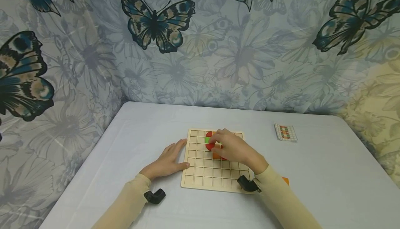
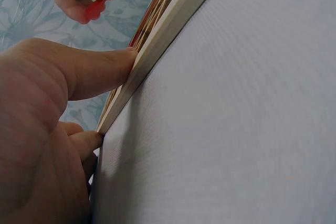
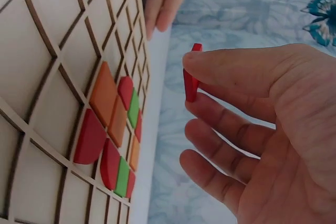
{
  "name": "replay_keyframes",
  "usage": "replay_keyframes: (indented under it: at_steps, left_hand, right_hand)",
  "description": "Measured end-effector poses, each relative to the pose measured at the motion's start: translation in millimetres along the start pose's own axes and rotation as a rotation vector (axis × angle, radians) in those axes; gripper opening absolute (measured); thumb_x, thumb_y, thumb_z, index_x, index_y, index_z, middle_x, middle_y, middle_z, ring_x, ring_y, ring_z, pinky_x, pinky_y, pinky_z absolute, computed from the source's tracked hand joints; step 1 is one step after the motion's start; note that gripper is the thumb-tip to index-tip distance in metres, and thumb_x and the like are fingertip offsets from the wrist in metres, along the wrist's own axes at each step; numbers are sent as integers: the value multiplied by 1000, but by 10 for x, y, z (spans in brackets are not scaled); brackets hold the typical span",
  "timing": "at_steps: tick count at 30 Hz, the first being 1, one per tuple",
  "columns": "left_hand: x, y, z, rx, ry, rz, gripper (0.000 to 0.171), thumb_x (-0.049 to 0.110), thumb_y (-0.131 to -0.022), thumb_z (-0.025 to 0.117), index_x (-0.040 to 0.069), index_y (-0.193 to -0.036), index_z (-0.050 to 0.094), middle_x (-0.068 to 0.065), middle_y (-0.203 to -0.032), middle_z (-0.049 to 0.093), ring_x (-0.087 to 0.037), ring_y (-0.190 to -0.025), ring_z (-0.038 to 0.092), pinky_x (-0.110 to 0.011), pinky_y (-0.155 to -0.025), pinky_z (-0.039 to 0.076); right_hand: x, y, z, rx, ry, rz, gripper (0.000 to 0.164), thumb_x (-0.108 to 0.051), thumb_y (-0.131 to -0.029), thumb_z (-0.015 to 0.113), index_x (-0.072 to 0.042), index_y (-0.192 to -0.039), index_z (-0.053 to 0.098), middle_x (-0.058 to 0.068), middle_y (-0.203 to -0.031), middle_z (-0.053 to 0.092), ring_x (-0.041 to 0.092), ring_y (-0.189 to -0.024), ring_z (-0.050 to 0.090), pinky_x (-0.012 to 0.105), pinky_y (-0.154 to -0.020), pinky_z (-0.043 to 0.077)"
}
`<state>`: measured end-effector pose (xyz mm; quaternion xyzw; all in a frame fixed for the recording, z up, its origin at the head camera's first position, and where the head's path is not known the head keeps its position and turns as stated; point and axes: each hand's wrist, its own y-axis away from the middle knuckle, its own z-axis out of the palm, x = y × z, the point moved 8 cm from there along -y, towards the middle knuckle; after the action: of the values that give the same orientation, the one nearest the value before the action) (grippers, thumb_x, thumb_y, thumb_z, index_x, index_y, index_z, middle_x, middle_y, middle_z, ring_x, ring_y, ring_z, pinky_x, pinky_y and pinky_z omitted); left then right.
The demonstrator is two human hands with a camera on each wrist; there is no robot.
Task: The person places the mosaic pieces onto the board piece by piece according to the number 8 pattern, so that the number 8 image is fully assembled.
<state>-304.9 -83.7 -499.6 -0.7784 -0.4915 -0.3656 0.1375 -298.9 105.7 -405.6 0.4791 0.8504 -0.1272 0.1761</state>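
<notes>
A wooden board with a raised square grid (image 1: 200, 178) lies on the white table. My left hand (image 1: 165, 161) rests along its left side, fingers fairly straight; the left wrist view has the thumb (image 2: 105, 72) against the board's rim. Over the board, my right hand (image 1: 232, 147) pinches a small red tile (image 3: 192, 74) between thumb and forefinger, apart from the grid in the right wrist view. Set into the grid are several tiles: orange (image 3: 103, 95), green (image 3: 122, 177) and rounded red ones (image 3: 88, 139). The right hand hides some of these from the head view.
A small stack of printed cards (image 1: 285, 133) lies on the table (image 1: 322, 159) to the right of the board. Something orange (image 1: 285, 180) shows partly from behind the right forearm. Black wrist cameras (image 1: 155, 196) sit at both sleeves. A butterfly-patterned wall covering (image 1: 247, 59) stands behind.
</notes>
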Motion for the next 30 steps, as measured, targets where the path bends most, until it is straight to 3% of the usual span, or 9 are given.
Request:
replay_keyframes:
  at_steps: [11, 18, 30]
  left_hand:
    - [-3, -7, -10, -1, 15, -11, 94, 42, -91, 72, 20, -164, 17, -10, -171, 17, -41, -157, 10, -66, -123, 13]
    - [-5, -6, -1, 2, 13, -15, 94, 42, -91, 71, 21, -164, 16, -9, -171, 17, -40, -157, 10, -66, -123, 14]
    - [-33, -1, 6, 4, 11, -18, 94, 45, -90, 71, 24, -164, 17, -8, -171, 17, -41, -157, 10, -68, -122, 15]
  right_hand:
    - [-36, -29, 162, 1, 21, -85, 17, -18, -89, 78, -13, -105, 76, -2, -96, 69, 18, -96, 58, 33, -85, 50]
    - [9, -29, 281, -34, 55, -35, 14, -17, -89, 76, -15, -104, 76, -3, -100, 68, 13, -94, 55, 31, -82, 51]
    - [38, -29, 340, -46, 116, -36, 16, -19, -88, 79, -14, -103, 76, -3, -99, 66, 12, -90, 55, 33, -83, 51]
